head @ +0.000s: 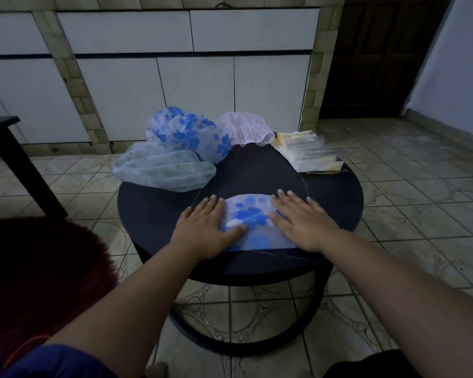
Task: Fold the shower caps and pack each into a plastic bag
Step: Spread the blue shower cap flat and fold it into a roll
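Left hand [206, 226], right hand [301, 221] flat, fingers straight, pressing folded cap [250, 216] at table [339, 203] near edge; likely creasing; bags [309, 154] wait far-right edge.

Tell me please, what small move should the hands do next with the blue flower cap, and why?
Probably fold it once more, bringing one side over the other. The blue flower cap lies pressed flat under the left hand and right hand, yet looks wider than the plastic bags at the table's far right.
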